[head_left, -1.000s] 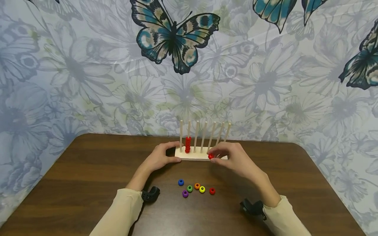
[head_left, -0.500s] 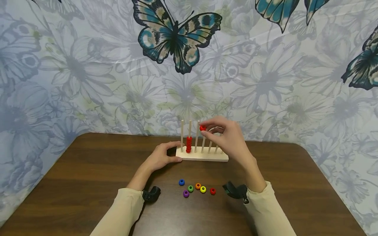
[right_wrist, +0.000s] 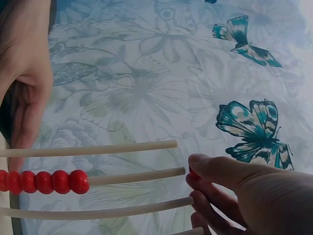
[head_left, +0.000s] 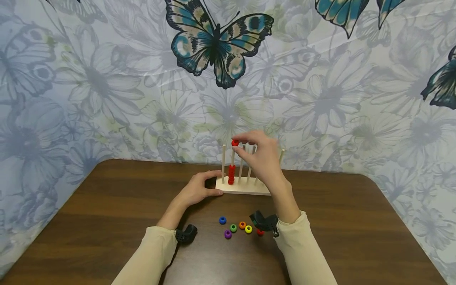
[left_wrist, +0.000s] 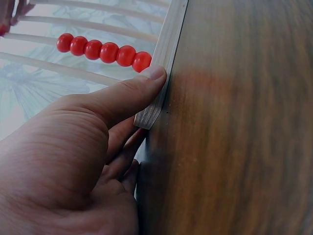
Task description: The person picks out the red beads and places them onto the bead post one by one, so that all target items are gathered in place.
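While the red bead (head_left: pixel 234 142) was pinched by the right hand (head_left: pixel 261 158) fingers, the base (head_left: pixel 242 190) was gripped.
Light, hard and slippery it was judged, best held at its sides; the left hand (head_left: pixel 196 190) fingers were curled round the base end.

Even, soft room light, no glare. Head view bows at its edges. My left hand (left_wrist: pixel 73 161) fills the wrist view, blurred; tabletop (left_wrist: pixel 234 147) dim.

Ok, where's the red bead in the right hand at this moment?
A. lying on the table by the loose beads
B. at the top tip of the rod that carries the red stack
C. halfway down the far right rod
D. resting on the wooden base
B: the right hand pinches the red bead at the tip of the rod with the red stack.
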`<state>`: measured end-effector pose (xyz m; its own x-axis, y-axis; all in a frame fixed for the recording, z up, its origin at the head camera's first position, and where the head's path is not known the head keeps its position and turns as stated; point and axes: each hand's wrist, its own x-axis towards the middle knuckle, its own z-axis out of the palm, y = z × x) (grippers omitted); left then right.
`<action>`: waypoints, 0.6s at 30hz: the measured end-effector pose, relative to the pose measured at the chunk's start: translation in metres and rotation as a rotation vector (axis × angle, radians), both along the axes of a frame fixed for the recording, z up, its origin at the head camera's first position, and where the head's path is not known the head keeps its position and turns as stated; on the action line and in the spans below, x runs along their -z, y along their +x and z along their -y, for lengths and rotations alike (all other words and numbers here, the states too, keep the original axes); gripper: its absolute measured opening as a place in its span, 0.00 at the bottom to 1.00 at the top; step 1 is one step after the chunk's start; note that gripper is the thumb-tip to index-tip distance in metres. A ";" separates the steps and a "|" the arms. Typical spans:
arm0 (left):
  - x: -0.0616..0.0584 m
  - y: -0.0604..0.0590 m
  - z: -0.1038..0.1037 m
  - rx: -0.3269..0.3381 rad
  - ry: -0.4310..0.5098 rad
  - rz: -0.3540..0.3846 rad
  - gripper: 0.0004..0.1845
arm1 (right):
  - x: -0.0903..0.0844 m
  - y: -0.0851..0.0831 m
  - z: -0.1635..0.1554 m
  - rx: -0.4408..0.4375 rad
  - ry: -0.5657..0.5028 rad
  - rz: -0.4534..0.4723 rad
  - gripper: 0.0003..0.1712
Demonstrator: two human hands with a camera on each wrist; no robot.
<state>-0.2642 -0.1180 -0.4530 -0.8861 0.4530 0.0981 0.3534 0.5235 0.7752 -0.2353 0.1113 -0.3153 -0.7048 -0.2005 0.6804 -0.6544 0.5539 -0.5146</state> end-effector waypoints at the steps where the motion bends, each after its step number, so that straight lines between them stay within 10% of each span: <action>1: 0.000 0.000 0.000 0.001 0.002 0.002 0.34 | 0.000 0.000 0.001 0.000 0.015 0.010 0.11; 18: -0.004 0.005 0.000 0.001 0.004 0.002 0.32 | 0.004 -0.001 0.003 0.033 0.133 0.025 0.16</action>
